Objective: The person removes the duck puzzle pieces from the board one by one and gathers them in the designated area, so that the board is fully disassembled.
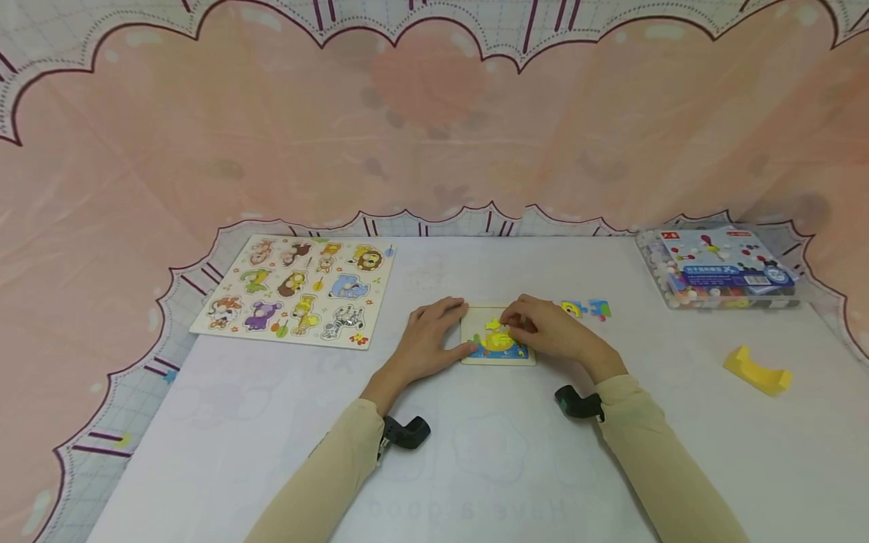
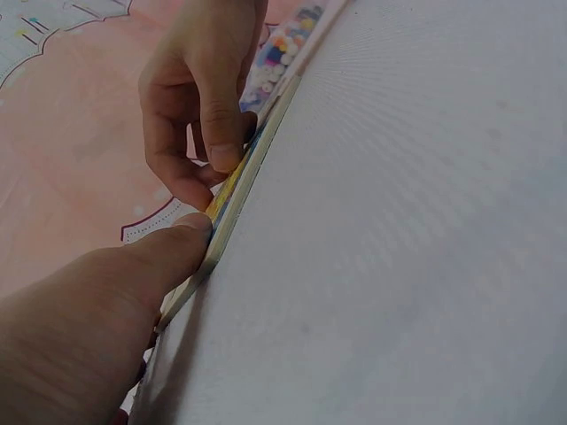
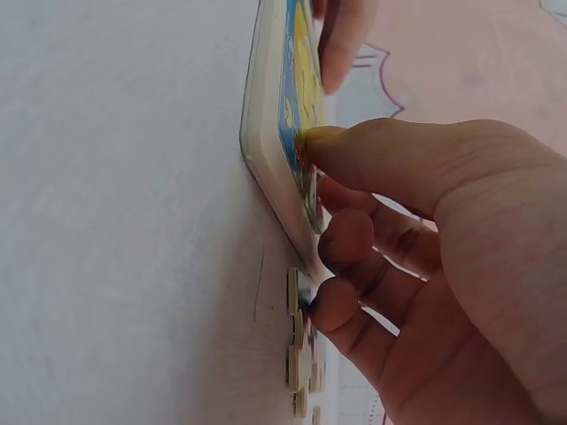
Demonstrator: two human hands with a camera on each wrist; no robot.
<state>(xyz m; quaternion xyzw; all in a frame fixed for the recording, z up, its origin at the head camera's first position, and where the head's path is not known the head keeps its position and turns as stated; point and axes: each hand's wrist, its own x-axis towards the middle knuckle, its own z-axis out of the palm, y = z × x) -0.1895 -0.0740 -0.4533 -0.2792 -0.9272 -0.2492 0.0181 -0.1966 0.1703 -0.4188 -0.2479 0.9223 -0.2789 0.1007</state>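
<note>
A small wooden jigsaw board [image 1: 480, 312] with a yellow-and-blue picture lies in front of me. Its lower part is filled with pieces, while bare wood shows above. My left hand [image 1: 426, 339] rests along the board's left side, fingers at the upper corner and thumb on the lower one. Bent over the picture's right side, my right hand [image 1: 551, 329] has thumb and index finger on a yellow puzzle piece [image 1: 512, 332], mostly hidden by the fingers. In the right wrist view the right thumb [image 3: 363, 155] touches the picture near the board's edge [image 3: 266, 150].
Just right of the board lie loose puzzle pieces [image 1: 600, 308]. A larger animal puzzle board [image 1: 315, 286] lies at the back left. At the back right stands a clear box of beads [image 1: 726, 271], with a yellow curved block [image 1: 756, 371] nearer me.
</note>
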